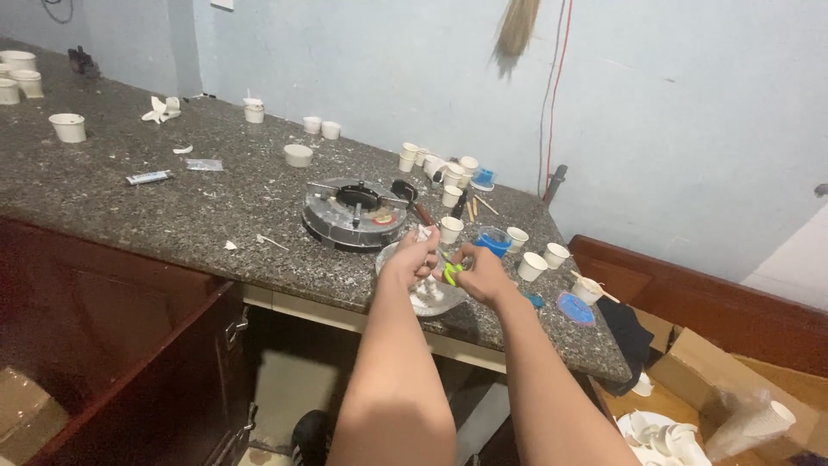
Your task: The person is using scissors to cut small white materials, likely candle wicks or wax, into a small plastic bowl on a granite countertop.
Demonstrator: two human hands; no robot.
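My right hand held scissors with lime-green handles. The counter was speckled grey-brown granite, the wall pale blue. The cups were white, the tub bright blue, the cabinet dark reddish brown. The burner looked silver-grey, perhaps with a red mark.

The blades of the small green-handled scissors are hidden between the right hand and the left hand, and the white scrap pinched in the left fingers is too small to identify. The hands cover much of the round foil dish. The straw broom is blurred and cut off by the top edge. The brown cardboard box runs off the right edge.
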